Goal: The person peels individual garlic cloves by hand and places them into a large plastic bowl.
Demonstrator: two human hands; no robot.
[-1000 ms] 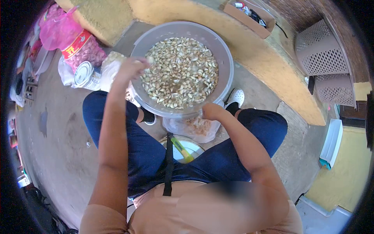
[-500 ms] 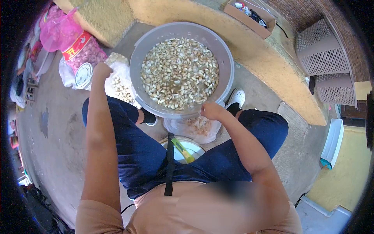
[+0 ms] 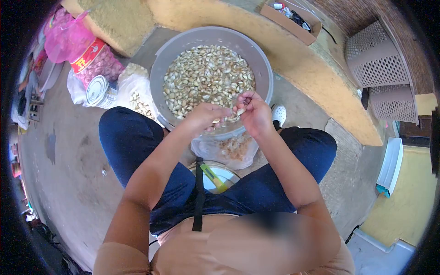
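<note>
Both my hands are close together above the near rim of a large grey tub (image 3: 158, 80). Garlic cloves (image 3: 208, 78) lie in water inside it. My right hand (image 3: 256, 117) pinches a pale garlic clove (image 3: 240, 111) between thumb and fingers. My left hand (image 3: 204, 118) has its fingertips beside that clove, and another pale clove (image 3: 216, 121) shows under its curled fingers. Below the tub, a clear plastic bag (image 3: 243, 153) holds brownish peelings.
At left stand a white-lidded tin (image 3: 97, 91), a pink mesh sack (image 3: 96, 64) of garlic and an open white bag (image 3: 133, 89) of cloves. A green-yellow cutter (image 3: 213, 178) rests on a white lid (image 3: 224, 172) between my legs. A low yellow wall (image 3: 293, 68) runs behind the tub.
My left hand has moved right from beside the tin to the tub's near rim. My right hand has risen slightly over the tub, and a garlic clove now shows in its fingers.
</note>
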